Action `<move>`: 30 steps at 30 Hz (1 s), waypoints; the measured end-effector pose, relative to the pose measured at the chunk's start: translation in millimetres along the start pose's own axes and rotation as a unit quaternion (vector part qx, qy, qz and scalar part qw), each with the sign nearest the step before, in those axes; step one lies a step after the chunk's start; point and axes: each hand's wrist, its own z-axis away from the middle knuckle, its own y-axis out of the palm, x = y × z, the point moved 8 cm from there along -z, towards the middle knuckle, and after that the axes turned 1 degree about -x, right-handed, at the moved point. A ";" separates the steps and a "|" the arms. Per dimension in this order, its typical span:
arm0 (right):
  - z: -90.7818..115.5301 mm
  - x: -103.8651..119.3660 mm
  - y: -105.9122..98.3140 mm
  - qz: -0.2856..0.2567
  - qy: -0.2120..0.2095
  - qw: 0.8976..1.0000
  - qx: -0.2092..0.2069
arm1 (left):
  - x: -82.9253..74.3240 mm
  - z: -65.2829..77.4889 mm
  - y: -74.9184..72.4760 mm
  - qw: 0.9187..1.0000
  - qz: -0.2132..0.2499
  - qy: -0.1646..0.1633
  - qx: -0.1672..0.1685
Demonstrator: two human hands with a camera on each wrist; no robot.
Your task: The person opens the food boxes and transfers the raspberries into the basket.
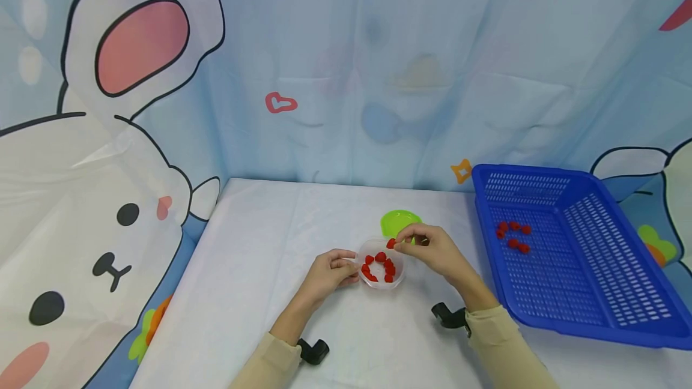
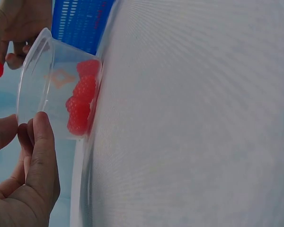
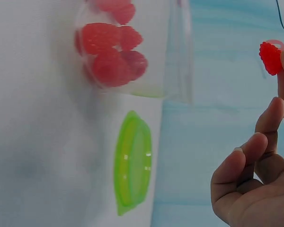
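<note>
A clear plastic tub [image 2: 61,94] stands on the white table with several red raspberries [image 2: 83,90] on its bottom. My left hand [image 1: 331,270] pinches the tub's rim at its left side, thumb and fingertips meeting there in the left wrist view. Above the tub's far right edge, my right hand [image 1: 432,250] holds one raspberry [image 3: 270,58] between thumb and forefinger; its other fingers curl loosely. Just behind the tub lies a bright green lid [image 3: 133,163].
At the right stands a large blue plastic basket [image 1: 586,311] with several more raspberries [image 1: 513,244] on its floor. A blue cartoon-printed curtain [image 1: 346,77] hangs behind the white table [image 1: 259,227].
</note>
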 end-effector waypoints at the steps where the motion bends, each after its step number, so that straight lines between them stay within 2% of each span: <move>1: 0.9 2.7 -3.1 0.001 -0.001 1.000 -0.005 | 0.1 -0.1 0.1 1.000 0.000 0.000 0.000; 10: 13.3 35.6 -35.6 0.002 0.007 0.999 -0.034 | -0.1 0.2 0.0 1.000 -0.001 -0.002 0.000; 14: 17.6 46.8 -49.9 0.009 -0.005 0.999 -0.043 | 0.1 -0.2 -0.2 1.000 -0.004 -0.002 0.001; 24: 29.5 51.6 -93.4 0.001 0.011 0.998 -0.060 | 0.3 -1.0 0.1 1.000 -0.001 -0.003 0.002; 30: 37.5 42.0 -134.0 0.028 0.041 0.995 -0.086 | -0.1 -0.2 -0.2 1.000 -0.006 -0.005 0.001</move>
